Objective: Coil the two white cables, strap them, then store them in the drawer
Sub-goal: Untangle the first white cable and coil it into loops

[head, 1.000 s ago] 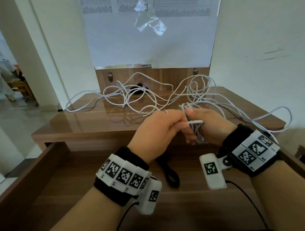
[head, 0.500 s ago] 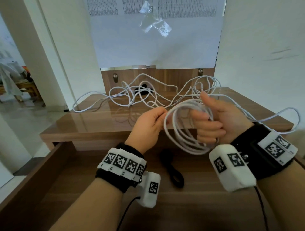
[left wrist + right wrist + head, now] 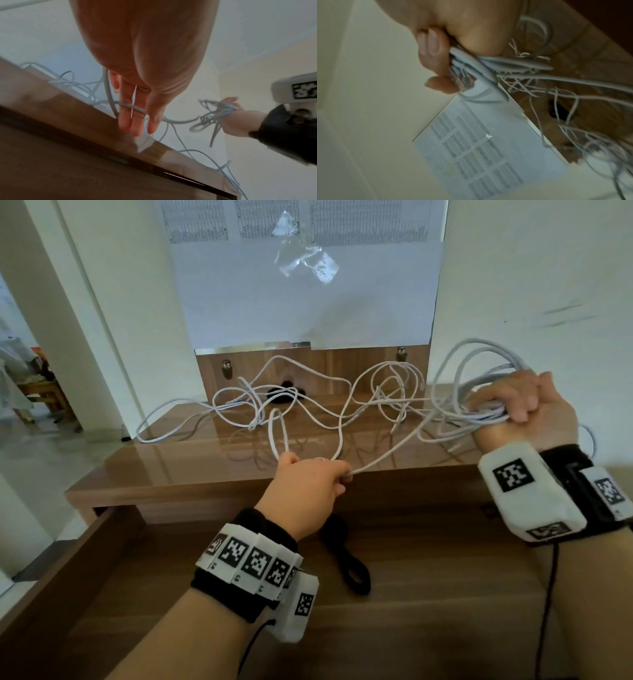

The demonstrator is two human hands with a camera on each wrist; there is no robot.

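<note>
Drawing the white cable [image 3: 394, 453] taut between my hands.
My right hand [image 3: 524, 409], its grip clamped on the coil [image 3: 479, 371], lies up-right of my left hand [image 3: 308, 484], which pinches the free strand.

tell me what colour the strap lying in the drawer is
Black. The strap lies in the open drawer between the wrists, clearest in the head view.

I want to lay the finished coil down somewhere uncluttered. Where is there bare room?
Bare: the drawer floor left of the black strap, and right of it under the right hand. Crowded: the desk top, strewn with loose cable.
</note>
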